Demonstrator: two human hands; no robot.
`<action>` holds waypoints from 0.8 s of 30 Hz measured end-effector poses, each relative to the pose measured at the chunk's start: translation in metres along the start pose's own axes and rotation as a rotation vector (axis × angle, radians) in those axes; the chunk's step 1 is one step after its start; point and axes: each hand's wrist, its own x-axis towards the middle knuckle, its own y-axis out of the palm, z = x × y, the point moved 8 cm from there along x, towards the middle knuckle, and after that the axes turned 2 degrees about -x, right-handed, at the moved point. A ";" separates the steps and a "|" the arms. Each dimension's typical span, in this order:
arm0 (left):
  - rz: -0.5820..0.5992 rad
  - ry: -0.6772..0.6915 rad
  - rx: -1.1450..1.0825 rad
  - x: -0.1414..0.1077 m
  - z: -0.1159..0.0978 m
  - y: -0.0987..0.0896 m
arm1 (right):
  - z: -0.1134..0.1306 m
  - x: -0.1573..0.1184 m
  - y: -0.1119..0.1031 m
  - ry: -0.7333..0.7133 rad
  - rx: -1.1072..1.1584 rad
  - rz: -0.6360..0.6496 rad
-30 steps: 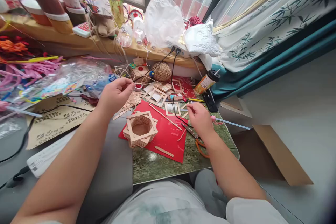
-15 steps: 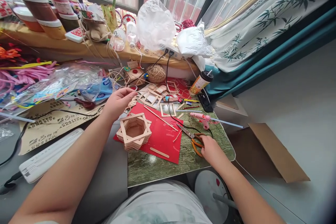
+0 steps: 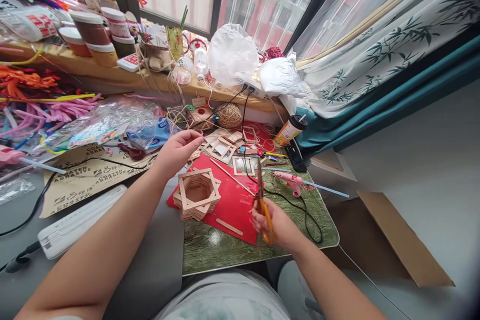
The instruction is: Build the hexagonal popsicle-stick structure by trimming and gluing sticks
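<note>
Orange-handled scissors (image 3: pixel 265 217) point upward in my right hand (image 3: pixel 276 225), raised over the right edge of a red sheet (image 3: pixel 232 199). My left hand (image 3: pixel 183 149) is pinched at the fingertips above the back left of the sheet; what it holds is too small to make out, perhaps the end of some twine. Below it, a stacked hollow star of wooden sticks (image 3: pixel 198 194) rests on the sheet's left part. One loose craft stick (image 3: pixel 229 227) lies near the front edge of the sheet, and a longer thin stick (image 3: pixel 232 176) lies behind.
A pink glue gun (image 3: pixel 290 181) with its black cord lies at the right of the green table (image 3: pixel 210 259). Behind are square stick frames (image 3: pixel 243 165), a twine ball (image 3: pixel 229 115) and a drink cup (image 3: pixel 290 130). Plastic packets (image 3: pixel 150 135) are at the left.
My right hand has lifted the scissors off the table and moved them left, turning them upright. My left hand stays pinched, slightly farther right in view. The camera view has shifted.
</note>
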 end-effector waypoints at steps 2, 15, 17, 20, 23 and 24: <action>0.021 0.026 0.059 -0.002 -0.004 0.002 | 0.008 0.020 0.037 -0.040 0.145 0.188; 0.186 0.193 0.520 -0.023 -0.035 0.031 | 0.024 0.062 0.084 -0.066 0.195 0.382; 0.252 0.221 0.566 -0.027 -0.039 0.041 | 0.029 0.066 0.087 -0.076 0.207 0.355; 0.302 0.216 0.611 -0.031 -0.039 0.049 | 0.030 0.069 0.090 -0.010 0.211 0.301; 0.287 0.199 0.636 -0.029 -0.035 0.046 | 0.024 0.074 0.079 0.065 0.202 0.164; 0.269 0.200 0.628 -0.028 -0.035 0.042 | 0.022 0.075 0.073 0.072 0.206 0.123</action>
